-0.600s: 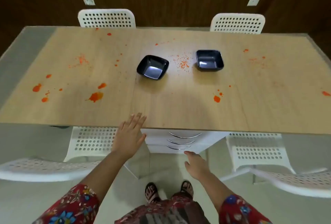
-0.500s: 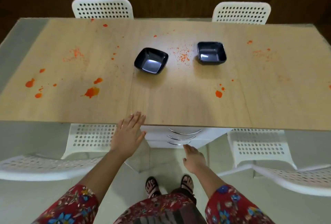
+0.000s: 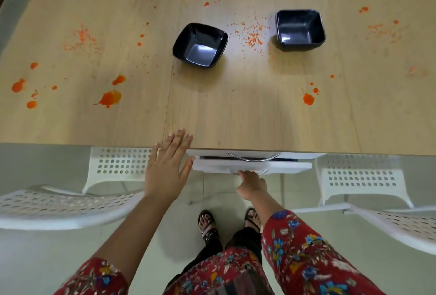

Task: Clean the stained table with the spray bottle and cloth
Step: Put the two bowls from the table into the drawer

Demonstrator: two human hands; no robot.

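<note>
**Bowls above, drawer below**

On the tabletop point(image 3: 236, 117), the left bowl point(image 3: 200, 45) sat nearer than the right bowl point(image 3: 299, 29), with crumbs point(image 3: 252, 39) between them. Below the near edge a drawer point(image 3: 283, 167) stuck out, flanked by the left chair point(image 3: 118, 167) and the right chair point(image 3: 361, 176).

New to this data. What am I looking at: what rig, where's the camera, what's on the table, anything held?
There is no machine here. A person works with bare hands, and one wide camera worn on their head looks down at them. The wooden table has orange stains and two black bowls, one to the left of the other. The left hand lies open, fingers straight, at the table's near edge. The right hand curls its fingers on a white drawer, which is partly pulled out under the table. No spray bottle or cloth is in view.
</note>
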